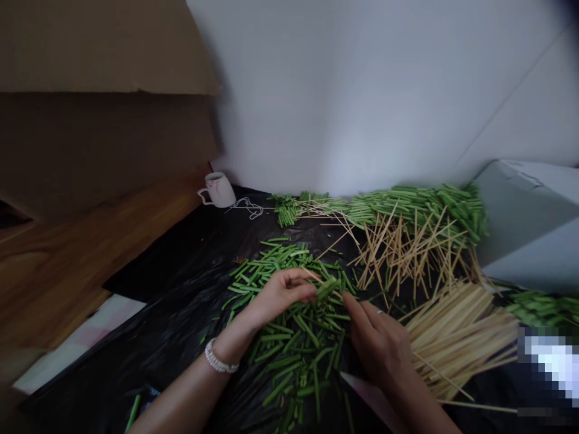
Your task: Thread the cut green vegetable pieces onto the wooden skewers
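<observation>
Pinching a bunch of stalks [328, 288] between thumb and fingertips, my left grip [283, 295] is clenched on it just above the heap. My right grip [380, 343] sits on the other side with its forefinger touching the near end of that same bunch. Its back faces the camera, so I cannot tell whether it is grasping anything or only steadying. There is a bead bracelet [219, 360] on the left wrist and a ring [380, 311] on the right.

I judge these cut green lengths to be light, fairly stiff and smooth-skinned. They would likely slide past each other or snap if squeezed hard, so the safest hold is across the middle of the bunch, with the ends left free and level.

Directly under both grips lies the heap of loose stalks [294, 343], scattered over a black plastic sheet [172, 337]. Just right of it is a bundle of bare bamboo skewers [456, 337], thin and springy by the look of them.

Farther back, a long pile of skewered stalks [416, 211] runs along the wall, sticks pointing toward me. A white mug [219, 188] stands at the sheet's far left corner with a bit of white cord [251, 208] beside it. A cardboard box [104, 90] looms at the left over a wooden surface [67, 259], and a grey box [525, 211] sits at the right.
</observation>
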